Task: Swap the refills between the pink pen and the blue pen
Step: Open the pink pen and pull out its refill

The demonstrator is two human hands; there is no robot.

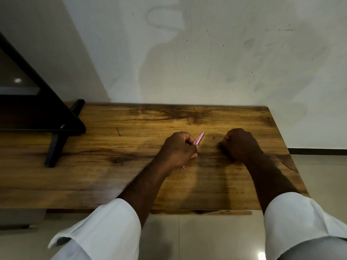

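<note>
My left hand (pixel 178 150) is closed around the pink pen (pixel 199 138), whose upper end sticks out past my fingers toward the wall; a thin pink tip shows below my palm near the wrist. My right hand (pixel 238 143) rests as a fist on the wooden table (pixel 112 166), a short gap to the right of the pen. Whether it holds anything is hidden by the curled fingers. No blue pen is visible.
A black TV with a forked black stand (pixel 56 147) occupies the table's left side. A white wall runs along the table's far edge. The table's right edge drops to a tiled floor (pixel 319 175). A thin dark line (pixel 118 131) marks the wood left of my hands.
</note>
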